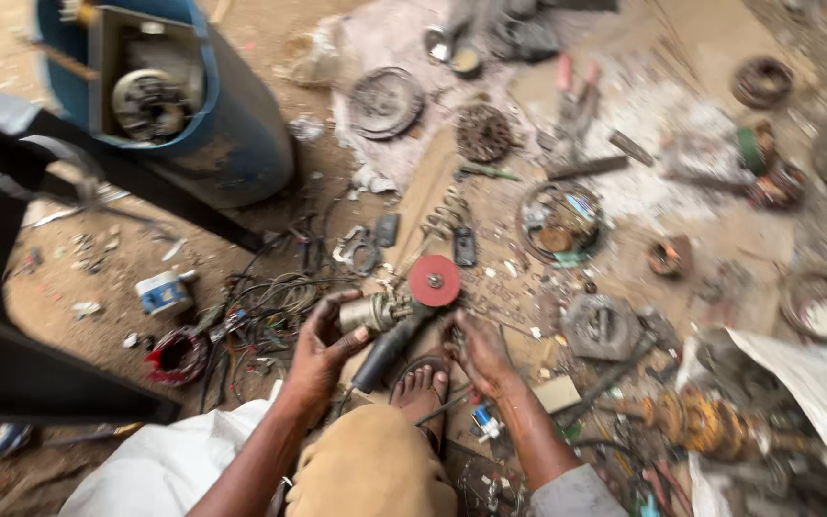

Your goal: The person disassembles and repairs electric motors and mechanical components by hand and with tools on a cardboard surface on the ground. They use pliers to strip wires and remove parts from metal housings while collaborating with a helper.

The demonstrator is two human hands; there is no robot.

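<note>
My left hand (323,349) grips the metal head of an angle grinder (387,321) that has a red disc (434,280) and a dark handle pointing towards me. My right hand (479,352) hovers just right of the grinder's handle, fingers curled, touching the ground clutter; whether it holds anything is unclear. My sandalled foot (421,388) rests between both hands, and my knee in tan cloth (370,469) is below it.
A blue drum-shaped machine (184,96) stands at top left. Tangled wires (260,316), round metal plates (387,102), a wound rotor (701,421), a white sack (815,383) and scattered tools cover the dirt floor. A dark frame (11,364) fills the left edge.
</note>
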